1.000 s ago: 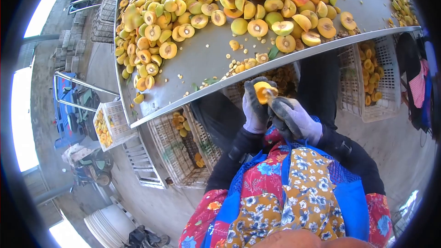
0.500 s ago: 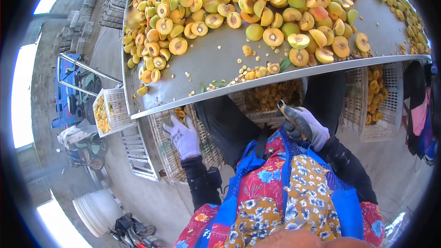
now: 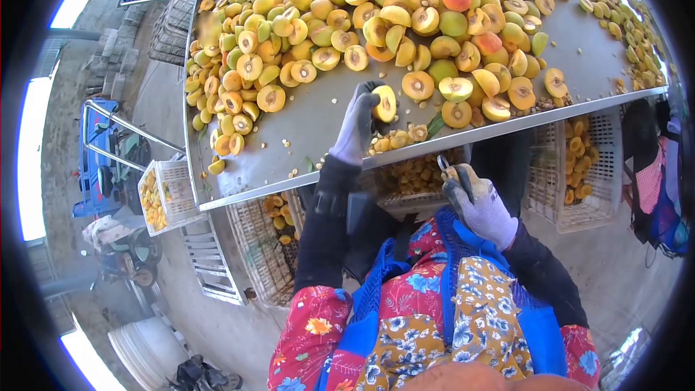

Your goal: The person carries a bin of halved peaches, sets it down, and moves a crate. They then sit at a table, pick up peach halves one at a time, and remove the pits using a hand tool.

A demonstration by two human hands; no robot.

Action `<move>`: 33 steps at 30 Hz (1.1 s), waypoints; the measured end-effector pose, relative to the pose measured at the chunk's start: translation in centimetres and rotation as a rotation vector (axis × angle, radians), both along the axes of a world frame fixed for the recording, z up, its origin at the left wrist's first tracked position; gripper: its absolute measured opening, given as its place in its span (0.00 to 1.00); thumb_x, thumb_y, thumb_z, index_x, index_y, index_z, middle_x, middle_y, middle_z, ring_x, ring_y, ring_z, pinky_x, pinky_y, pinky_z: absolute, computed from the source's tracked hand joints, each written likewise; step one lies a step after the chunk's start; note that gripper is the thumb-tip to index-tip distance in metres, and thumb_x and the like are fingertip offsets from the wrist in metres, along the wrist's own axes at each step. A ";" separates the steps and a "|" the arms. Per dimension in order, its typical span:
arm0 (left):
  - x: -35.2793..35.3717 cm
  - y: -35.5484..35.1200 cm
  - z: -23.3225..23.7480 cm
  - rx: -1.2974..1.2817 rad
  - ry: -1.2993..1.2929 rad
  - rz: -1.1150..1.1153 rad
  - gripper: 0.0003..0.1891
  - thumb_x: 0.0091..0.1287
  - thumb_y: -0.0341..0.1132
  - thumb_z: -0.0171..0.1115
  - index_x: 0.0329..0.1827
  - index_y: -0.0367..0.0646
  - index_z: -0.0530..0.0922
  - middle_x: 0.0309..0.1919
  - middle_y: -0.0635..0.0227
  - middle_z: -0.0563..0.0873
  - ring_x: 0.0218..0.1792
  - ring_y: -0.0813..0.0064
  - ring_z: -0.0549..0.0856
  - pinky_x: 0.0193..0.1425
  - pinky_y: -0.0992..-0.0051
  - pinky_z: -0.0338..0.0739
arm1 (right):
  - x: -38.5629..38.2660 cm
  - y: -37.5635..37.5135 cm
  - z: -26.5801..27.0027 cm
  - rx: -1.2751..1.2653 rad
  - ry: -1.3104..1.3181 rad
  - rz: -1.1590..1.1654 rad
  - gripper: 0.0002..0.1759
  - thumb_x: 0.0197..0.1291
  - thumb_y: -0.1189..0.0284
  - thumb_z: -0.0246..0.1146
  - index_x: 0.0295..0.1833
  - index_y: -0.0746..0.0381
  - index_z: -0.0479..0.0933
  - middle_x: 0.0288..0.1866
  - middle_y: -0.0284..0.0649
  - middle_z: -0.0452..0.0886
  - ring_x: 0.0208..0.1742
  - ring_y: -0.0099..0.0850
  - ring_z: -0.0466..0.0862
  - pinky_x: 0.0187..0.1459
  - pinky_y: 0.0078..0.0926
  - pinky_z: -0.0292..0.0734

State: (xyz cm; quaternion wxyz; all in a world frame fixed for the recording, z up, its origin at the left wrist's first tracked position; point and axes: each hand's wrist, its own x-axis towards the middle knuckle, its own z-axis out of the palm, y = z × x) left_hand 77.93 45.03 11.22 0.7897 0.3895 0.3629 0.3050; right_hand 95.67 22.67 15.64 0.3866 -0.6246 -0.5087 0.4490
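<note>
- Head view, centre: the left hand (image 3: 356, 124), gloved in pale lilac with dark fingers, is closed round a fruit half (image 3: 386, 104), whose yellow cut face is exposed. Both lie over the near part of the metal table (image 3: 318, 130); contact between fruit and surface cannot be determined.
- Head view, right of centre: the right hand (image 3: 478, 206), similarly gloved, is curled round a looped tool (image 3: 443, 162). The metal loop projects beyond the fingers, short of the table's edge; the remainder is largely hidden by the glove.
- Head view, top: a heap of halved fruit (image 3: 340, 18), yellow to green, covers much of the table. Small pale pieces (image 3: 384, 145) and a green leaf (image 3: 435, 127) lie near the front rim.
- Head view, below the table: fruit-bearing plastic crates appear at left (image 3: 250, 246) and right (image 3: 590, 213) of the person's dark-clad legs.
</note>
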 end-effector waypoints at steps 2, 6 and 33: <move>-1.9 -3.4 2.3 -0.227 -0.273 -0.140 0.20 0.72 0.38 0.50 0.64 0.39 0.70 0.48 0.55 0.85 0.43 0.65 0.87 0.43 0.74 0.84 | -0.7 1.4 2.0 0.078 -0.070 0.046 0.11 0.71 0.68 0.58 0.52 0.63 0.70 0.32 0.54 0.82 0.34 0.54 0.84 0.35 0.46 0.77; -1.9 -9.6 3.2 0.255 -0.034 -0.082 0.21 0.79 0.43 0.46 0.66 0.38 0.70 0.51 0.56 0.84 0.50 0.66 0.85 0.57 0.71 0.80 | -2.0 2.5 2.4 0.199 -0.380 0.164 0.13 0.71 0.64 0.59 0.48 0.64 0.70 0.30 0.49 0.83 0.29 0.50 0.84 0.30 0.45 0.77; -4.3 -15.3 2.5 -0.131 -0.202 -0.070 0.35 0.76 0.64 0.45 0.68 0.40 0.70 0.48 0.62 0.83 0.34 0.78 0.82 0.32 0.80 0.75 | -1.8 1.0 3.8 0.277 -0.697 0.411 0.19 0.67 0.59 0.62 0.47 0.65 0.72 0.26 0.45 0.81 0.22 0.41 0.83 0.23 0.37 0.77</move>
